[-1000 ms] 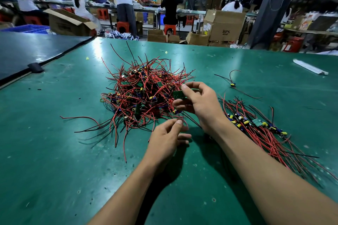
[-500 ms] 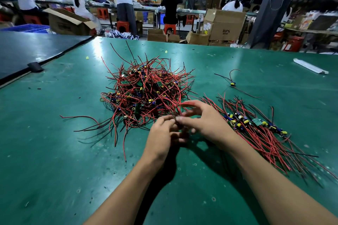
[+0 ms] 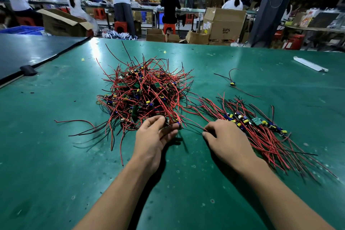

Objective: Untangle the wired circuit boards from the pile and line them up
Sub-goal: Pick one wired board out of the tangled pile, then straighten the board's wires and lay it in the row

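A tangled pile of small circuit boards with red and black wires (image 3: pixel 143 95) lies in the middle of the green table (image 3: pixel 56 155). To its right, a row of lined-up boards (image 3: pixel 250 121) has its wires trailing toward me. My left hand (image 3: pixel 155 136) pinches a small board (image 3: pixel 174 124) at the pile's near edge. My right hand (image 3: pixel 224 140) pinches that board's thin wires, stretched between the two hands, just left of the row.
One loose wired board (image 3: pixel 232 84) lies alone beyond the row. A white strip (image 3: pixel 309 63) rests at the far right. A dark table (image 3: pixel 28 50) adjoins on the left. Several people work at benches among cardboard boxes (image 3: pixel 224 24) in the background.
My hands, joined at the pile's near edge half a second ago, have drawn apart. The right hand moved right along the wires toward the row; the left keeps the board.
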A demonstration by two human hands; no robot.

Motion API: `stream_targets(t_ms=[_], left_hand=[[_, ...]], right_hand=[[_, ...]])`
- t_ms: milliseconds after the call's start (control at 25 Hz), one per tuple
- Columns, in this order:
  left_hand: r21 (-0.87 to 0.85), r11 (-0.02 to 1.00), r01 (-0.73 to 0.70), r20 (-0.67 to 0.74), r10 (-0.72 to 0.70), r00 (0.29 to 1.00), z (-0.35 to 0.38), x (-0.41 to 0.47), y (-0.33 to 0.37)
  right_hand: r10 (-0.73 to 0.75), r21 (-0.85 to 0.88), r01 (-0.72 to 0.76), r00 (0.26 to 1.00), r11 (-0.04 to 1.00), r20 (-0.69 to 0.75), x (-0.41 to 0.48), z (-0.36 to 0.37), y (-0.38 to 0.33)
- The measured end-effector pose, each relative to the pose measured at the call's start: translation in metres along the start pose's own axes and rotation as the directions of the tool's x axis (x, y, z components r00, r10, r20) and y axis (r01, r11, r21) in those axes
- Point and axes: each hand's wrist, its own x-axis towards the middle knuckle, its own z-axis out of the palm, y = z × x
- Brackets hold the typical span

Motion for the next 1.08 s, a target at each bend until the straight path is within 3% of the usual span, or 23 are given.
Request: stream_targets(t_ms=[200,320,440,560,720,960,1080], left_hand=[[-0.008,0.999,-0.033,-0.007,0.033,0.999,0.001,0.003,-0.001],[0.12,0.991,-0.066,0.047,0.06,0.997,0.003,-0.002,-0.005],[0.322,0.935,-0.15,0.134,0.112,0.985,0.004,-0.006,-0.009],[0.408,0.886,-0.22,0.181,0.158,0.971,0.002,-0.005,-0.012],[0.539,0.784,-0.309,0.245,0.205,0.948,-0.002,-0.004,-0.019],[0.525,0.795,-0.305,0.262,0.19,0.946,-0.005,-0.001,-0.019],[0.52,0.802,-0.293,0.276,0.167,0.947,-0.004,-0.002,-0.018]], right_hand=[[0.111,0.048,-0.103,0.975,0.994,-0.195,-0.003,0.004,0.008],[0.08,-0.099,-0.114,0.951,0.988,-0.297,0.008,0.012,0.009],[0.084,-0.287,-0.132,0.981,0.949,-0.172,0.022,0.022,0.01],[0.101,-0.286,-0.116,0.993,0.951,-0.065,0.033,0.031,0.013],[0.17,-0.258,-0.2,0.976,0.945,-0.134,0.039,0.035,0.015],[0.349,-0.246,-0.376,0.925,0.893,-0.148,0.047,0.023,0.032],[0.37,-0.218,-0.397,0.916,0.892,-0.154,0.046,0.017,0.038]])
